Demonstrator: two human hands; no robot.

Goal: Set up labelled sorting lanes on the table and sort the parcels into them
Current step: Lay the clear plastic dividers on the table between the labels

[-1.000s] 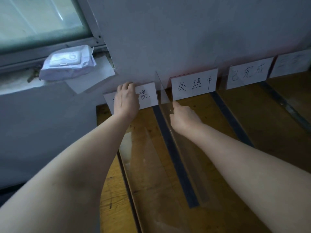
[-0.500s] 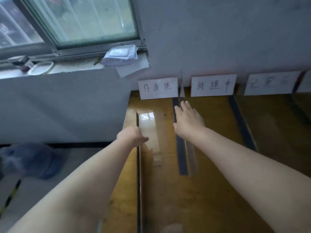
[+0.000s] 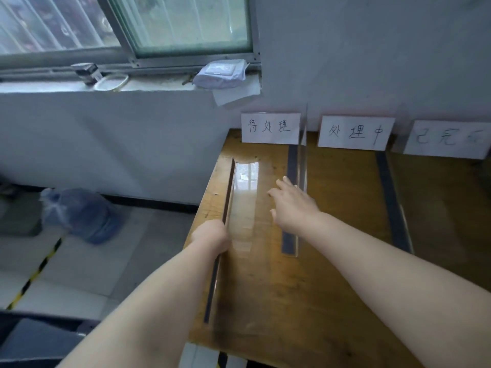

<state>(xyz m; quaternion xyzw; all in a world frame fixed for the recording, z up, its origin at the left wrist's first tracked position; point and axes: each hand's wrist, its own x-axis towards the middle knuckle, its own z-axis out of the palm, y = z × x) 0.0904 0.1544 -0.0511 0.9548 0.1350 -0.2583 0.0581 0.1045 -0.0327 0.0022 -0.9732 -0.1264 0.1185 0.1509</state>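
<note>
The head-worn wide-angle camera looked forward and down from above the near end of the wooden table (image 3: 345,301), facing the grey wall (image 3: 372,62) where the paper labels (image 3: 270,128) stood. It sat close over the person's forearms, with the left hand (image 3: 211,236) and right hand (image 3: 293,205) near mid-frame. Its aim leaned leftward, taking in the window (image 3: 186,22) at the top and the floor (image 3: 93,261) beside the table.

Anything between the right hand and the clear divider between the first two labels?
Nothing visible. The right hand is open beside the clear divider; only the flat tape strip lies between them. The left hand grips a second panel farther left.
</note>
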